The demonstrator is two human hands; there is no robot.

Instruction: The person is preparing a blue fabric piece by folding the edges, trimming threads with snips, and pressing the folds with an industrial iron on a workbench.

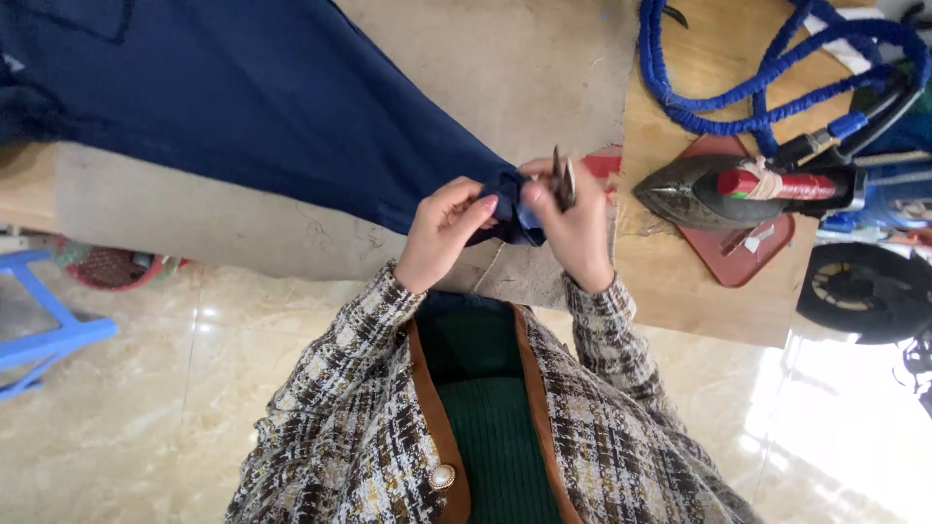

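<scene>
A dark blue garment point(262, 107) lies spread over the beige padded table point(505, 68), its corner pulled toward me at the table's near edge. My left hand point(442, 233) pinches that corner between thumb and fingers. My right hand point(575, 228) grips the same corner from the right and also holds small metal thread snips point(563, 180), blades pointing up, close to the fabric.
A steam iron point(723, 191) with a red handle rests on a red mat point(748, 247) on a wooden board at the right. A blue wrapped hose point(748, 97) loops behind it. A blue stool point(44, 325) and a red basket point(112, 267) stand on the tiled floor at left.
</scene>
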